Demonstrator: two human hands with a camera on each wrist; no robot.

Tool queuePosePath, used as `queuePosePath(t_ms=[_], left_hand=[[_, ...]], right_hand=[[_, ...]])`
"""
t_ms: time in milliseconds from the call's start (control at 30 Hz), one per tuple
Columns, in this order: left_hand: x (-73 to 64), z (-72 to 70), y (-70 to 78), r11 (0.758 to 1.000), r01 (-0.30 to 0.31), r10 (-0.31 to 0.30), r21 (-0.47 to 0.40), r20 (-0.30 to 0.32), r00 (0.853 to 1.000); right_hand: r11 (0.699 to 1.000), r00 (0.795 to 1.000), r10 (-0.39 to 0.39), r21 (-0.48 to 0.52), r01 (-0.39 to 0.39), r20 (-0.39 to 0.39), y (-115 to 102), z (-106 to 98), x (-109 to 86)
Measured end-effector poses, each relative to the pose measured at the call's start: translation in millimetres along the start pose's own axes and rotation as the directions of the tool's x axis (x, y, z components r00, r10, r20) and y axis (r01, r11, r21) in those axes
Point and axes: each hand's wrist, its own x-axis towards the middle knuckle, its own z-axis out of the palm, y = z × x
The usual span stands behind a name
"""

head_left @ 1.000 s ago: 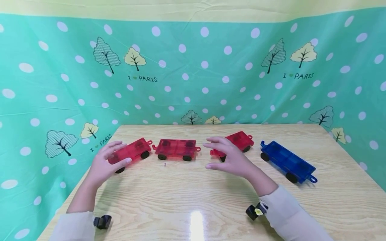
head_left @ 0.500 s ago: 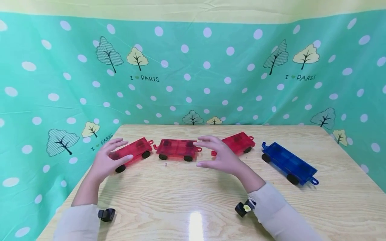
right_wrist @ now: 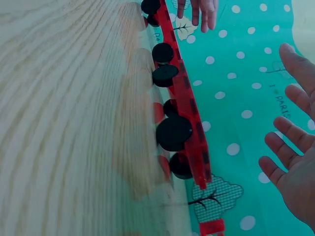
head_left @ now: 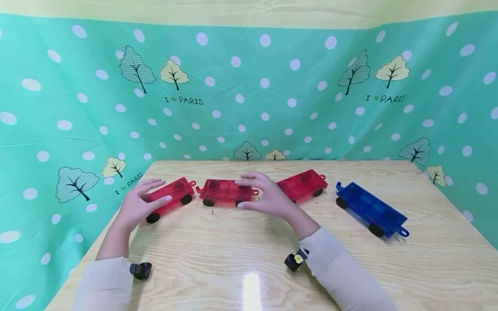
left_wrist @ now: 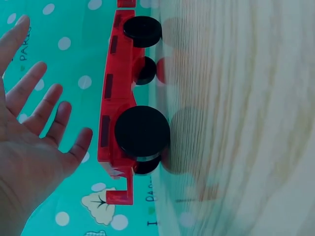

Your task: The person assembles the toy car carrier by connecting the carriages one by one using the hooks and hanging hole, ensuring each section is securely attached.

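Note:
My left hand hovers over the near end of the left red toy train car. In the left wrist view its spread fingers stand apart from the car's top. Above the right end of the middle red train car is my right hand, thumb and fingers apart. The right wrist view shows a gap between that hand and the red car below it. The middle car's left hook lies right at the left car's loop. Neither hand holds anything.
A third red train car stands right of my right hand, partly hidden by it. Farther right, a blue train car sits at a slant. A tiny bit lies on the wooden table. A green dotted curtain hangs behind.
My right hand has moved left, from the third red car to over the middle one. My left hand stays nearly in place, and the cars have not moved.

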Motion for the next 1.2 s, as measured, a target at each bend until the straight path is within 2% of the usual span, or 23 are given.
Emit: queuePosePath(t_ms=[133,267,467,600,767,867,1200], left_hand=[[4.1,-0.1,-2.3,0.999,0.003,-0.003,0.046,-0.013,1.0],[10.5,1.8,-5.4,0.999,0.009,-0.009,0.052,0.0,1.0],[18.3,2.7,-8.4,0.995,-0.014,0.008,0.096,0.067,0.998],[23.5,1.2,-10.6,0.989,-0.025,0.008,0.148,0.116,0.993],[29.8,2.9,-13.1,0.979,-0.036,0.002,0.203,0.167,0.986],[32.9,4.6,-14.7,0.978,-0.032,-0.008,0.204,0.194,0.981],[45.2,9.5,-22.5,0.966,-0.03,-0.034,0.256,0.243,0.969]], right_hand=[[1.0,1.0,0.017,0.006,-0.017,0.003,4,8,9.3],[0.999,0.999,0.044,0.011,-0.044,0.014,9,15,17.6],[0.988,0.987,0.136,0.067,-0.143,0.089,15,22,28.9],[0.98,0.97,0.185,0.041,-0.194,0.154,16,25,37.1],[0.984,0.968,0.176,-0.003,-0.178,0.177,19,33,46.6],[0.986,0.971,0.164,-0.025,-0.162,0.177,21,40,51.1],[0.975,0.968,0.195,-0.139,-0.174,0.156,27,47,60.1]])
